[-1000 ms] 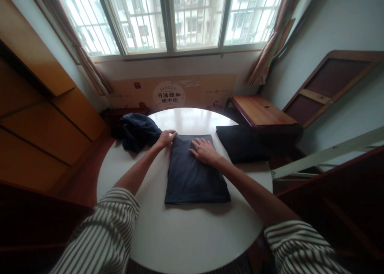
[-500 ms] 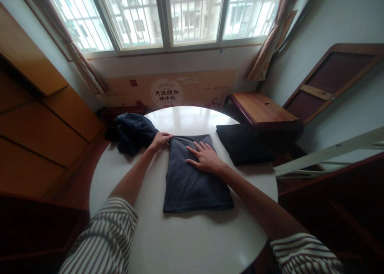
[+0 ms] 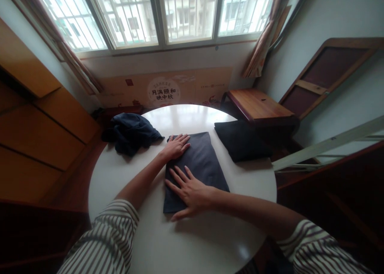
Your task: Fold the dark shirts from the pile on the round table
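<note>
A dark grey folded garment (image 3: 199,156) lies flat on the white round table (image 3: 147,242); its exact kind I cannot tell. My left hand (image 3: 177,146) rests palm down on its far left corner, fingers stretched out. Across its near part my right hand (image 3: 190,192) is spread flat, the thumb by the near edge. Part of the cloth is hidden under both hands and the right forearm. To the left sits a crumpled navy garment (image 3: 132,132). A folded black garment (image 3: 241,142) lies at the right edge of the table.
Beyond the table on the right stands a wooden side table (image 3: 261,104). A pale rail (image 3: 330,144) runs close by the table's right edge. Wooden cabinets (image 3: 30,134) line the left side, and a barred window (image 3: 162,18) is at the back.
My left hand has let go of the far left corner and now lies flat on the cloth. My right hand has slid toward me and left, to the near part.
</note>
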A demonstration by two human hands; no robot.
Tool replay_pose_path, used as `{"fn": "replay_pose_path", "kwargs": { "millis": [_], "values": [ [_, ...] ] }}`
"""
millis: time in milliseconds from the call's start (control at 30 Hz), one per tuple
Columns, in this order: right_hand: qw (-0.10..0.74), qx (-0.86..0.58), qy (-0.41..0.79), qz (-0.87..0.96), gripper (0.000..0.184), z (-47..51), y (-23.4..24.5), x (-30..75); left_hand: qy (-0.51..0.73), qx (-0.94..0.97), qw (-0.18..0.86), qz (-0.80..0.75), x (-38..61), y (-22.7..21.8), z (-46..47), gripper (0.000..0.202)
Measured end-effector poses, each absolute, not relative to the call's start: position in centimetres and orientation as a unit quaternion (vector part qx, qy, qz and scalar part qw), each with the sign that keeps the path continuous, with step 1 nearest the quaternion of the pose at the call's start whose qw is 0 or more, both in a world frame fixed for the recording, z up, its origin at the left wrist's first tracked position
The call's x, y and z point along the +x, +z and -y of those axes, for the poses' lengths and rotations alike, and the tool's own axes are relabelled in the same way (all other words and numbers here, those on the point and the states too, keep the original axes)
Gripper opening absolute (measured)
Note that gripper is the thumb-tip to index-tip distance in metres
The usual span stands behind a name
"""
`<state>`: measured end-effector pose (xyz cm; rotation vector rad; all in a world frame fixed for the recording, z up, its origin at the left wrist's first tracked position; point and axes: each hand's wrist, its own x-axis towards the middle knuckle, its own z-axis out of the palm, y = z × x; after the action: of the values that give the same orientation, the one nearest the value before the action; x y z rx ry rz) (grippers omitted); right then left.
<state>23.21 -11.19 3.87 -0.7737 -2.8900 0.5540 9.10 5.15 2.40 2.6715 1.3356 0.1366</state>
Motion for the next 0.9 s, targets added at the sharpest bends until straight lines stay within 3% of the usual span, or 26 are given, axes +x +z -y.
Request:
{"fn": "replay_pose_path", "kwargs": {
  "millis": [200,333,367,500,600,900],
  "values": [
    [0.052,-0.148,0.210,0.965,0.099,13.9,4.9,22.6,0.044,0.884,0.039,-0.464,9.6,2.7,-4.5,0.053],
    [0.107,-0.146,0.236,0.955,0.047,12.4,5.9,22.4,0.088,0.912,0.069,-0.395,10.5,2.7,-3.8,0.050],
    [0.131,-0.186,0.238,0.944,0.043,11.3,6.2,22.8,0.094,0.913,0.082,-0.387,10.8,2.7,-3.6,0.050],
    [0.232,-0.452,0.170,0.844,0.042,5.5,7.4,26.7,0.063,0.916,0.083,-0.387,12.0,3.4,-2.1,0.048],
    [0.223,-0.578,0.102,0.779,0.043,1.5,7.4,30.2,0.063,0.928,0.073,-0.360,13.7,4.2,0.9,0.049],
    [0.121,-0.592,0.130,0.786,0.051,-1.4,3.3,32.2,0.089,0.974,0.089,-0.188,16.9,3.2,9.8,0.073]
  ]
}}
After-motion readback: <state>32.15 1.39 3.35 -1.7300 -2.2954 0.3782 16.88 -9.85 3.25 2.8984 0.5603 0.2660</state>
